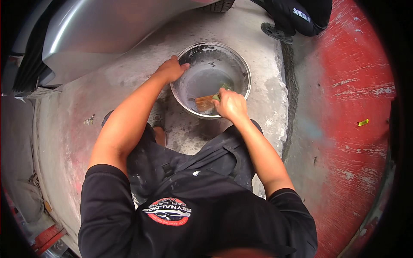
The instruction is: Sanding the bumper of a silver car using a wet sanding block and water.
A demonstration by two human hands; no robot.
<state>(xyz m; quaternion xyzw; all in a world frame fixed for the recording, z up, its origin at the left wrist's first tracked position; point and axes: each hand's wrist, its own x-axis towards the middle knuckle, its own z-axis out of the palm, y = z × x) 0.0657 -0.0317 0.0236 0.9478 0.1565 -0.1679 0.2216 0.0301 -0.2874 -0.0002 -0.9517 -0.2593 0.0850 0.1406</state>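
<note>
A round, dark-rimmed bucket (pixel 211 44) stands on the floor in front of my knees, its inner wall smeared with pale grey. Cloudy grey liquid (pixel 202 81) lies in the bottom. My left hand (pixel 172 70) is closed over the left side of the rim, thumb on the inner side. Inside the near right part of the bucket, my right hand (pixel 231 104) grips what looks like a brush (pixel 204 103), with tan-orange bristles pointing left and a bit of green by my fingers. Something greenish (pixel 226 85) shows just beyond that hand, too unclear to name.
A silver-grey car body panel (pixel 99 32) overhangs the floor at the far left, with a tyre (pixel 220 5) beyond. Another person's dark-clothed leg and shoe (pixel 275 31) are at the far right. Red-painted floor (pixel 352 86) with a yellow scrap (pixel 363 122) lies to the right.
</note>
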